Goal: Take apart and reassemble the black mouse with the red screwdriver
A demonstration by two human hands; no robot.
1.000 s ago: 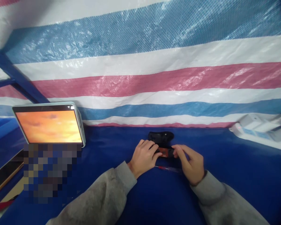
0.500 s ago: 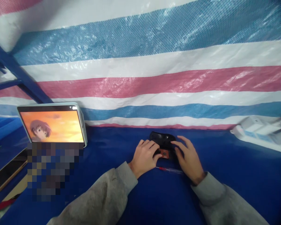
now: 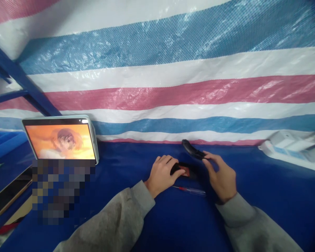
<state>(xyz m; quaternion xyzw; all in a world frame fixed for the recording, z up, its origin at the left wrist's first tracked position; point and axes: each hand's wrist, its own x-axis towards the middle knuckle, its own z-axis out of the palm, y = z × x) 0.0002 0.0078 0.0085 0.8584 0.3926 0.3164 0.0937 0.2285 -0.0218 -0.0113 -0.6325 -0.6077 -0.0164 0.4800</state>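
My right hand [image 3: 222,175] pinches one end of a black curved shell [image 3: 193,150], which looks like the top cover of a computer mouse. The shell is tilted and raised off the table. My left hand [image 3: 164,175] is closed on the left side of a black mouse base [image 3: 193,172], with the thumb over an orange circuit board [image 3: 185,170] set in it. Part of the base is hidden by my left fingers. Just in front of the base lies a small screwdriver [image 3: 191,190] with a clear and red handle.
On the left a tablet [image 3: 60,140] stands upright playing an animation, and a phone [image 3: 10,190] lies beside a blurred-out patch. Blue trays [image 3: 5,143] sit behind them. White boxes [image 3: 294,145] are at the right. A striped tarp [image 3: 173,77] hangs behind the blue table [image 3: 173,224].
My right hand has lifted the black shell from the base and moved it back, tilting it. My left hand stays on the base. The tablet picture has changed.
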